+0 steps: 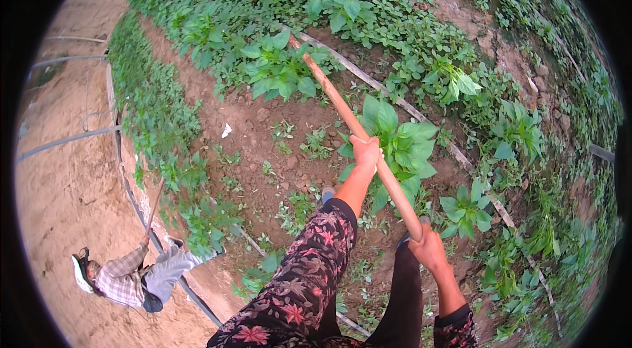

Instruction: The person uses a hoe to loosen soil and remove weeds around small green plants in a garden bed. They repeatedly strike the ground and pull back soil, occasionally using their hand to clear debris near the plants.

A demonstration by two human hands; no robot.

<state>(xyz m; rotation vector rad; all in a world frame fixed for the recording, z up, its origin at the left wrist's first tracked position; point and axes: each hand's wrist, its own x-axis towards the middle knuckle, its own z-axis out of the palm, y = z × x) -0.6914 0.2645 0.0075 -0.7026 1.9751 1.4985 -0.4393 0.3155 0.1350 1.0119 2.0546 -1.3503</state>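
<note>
A long wooden tool handle (338,100) slants across the middle, from the plants at the far end back toward my body. My left hand (366,152) is wrapped round its middle. Lower down, my right hand (429,248) grips the near end. Leaves of a pepper-like plant (282,66) surround the far end, and whatever head the tool has is hidden there. Just right of my left hand, a larger broad-leaved plant (403,148) stands partly under the handle. Bare brown soil (253,141) with small weeds lies left of the handle.
A pale drip line (368,80) runs diagonally through the bed. Dense weeds (421,52) cover the far and right sides. At the lower left, another person (128,275) holds a thin stick-like handle (155,206) beside a dark pipe (135,206). A small white scrap (226,130) lies on the soil.
</note>
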